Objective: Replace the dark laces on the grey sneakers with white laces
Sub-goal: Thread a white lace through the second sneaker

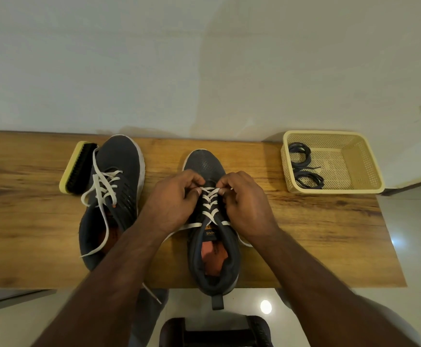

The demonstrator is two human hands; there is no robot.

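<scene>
Two grey sneakers stand on the wooden table (304,234). The left sneaker (116,176) carries a loosely threaded white lace (104,189) whose ends trail over its side. The right sneaker (212,246) sits in the middle, heel over the table's front edge, with a white lace (210,204) crossed up its eyelets. My left hand (174,199) pinches that lace at the top crossing on the left. My right hand (244,199) pinches it on the right side. The lace's loose ends run out under both wrists.
A cream plastic basket (354,184) at the back right holds coiled dark laces (304,166). A shoe brush (79,169) with a yellow back lies left of the left sneaker. A wall rises behind the table. A dark dumbbell (214,331) lies on the floor below.
</scene>
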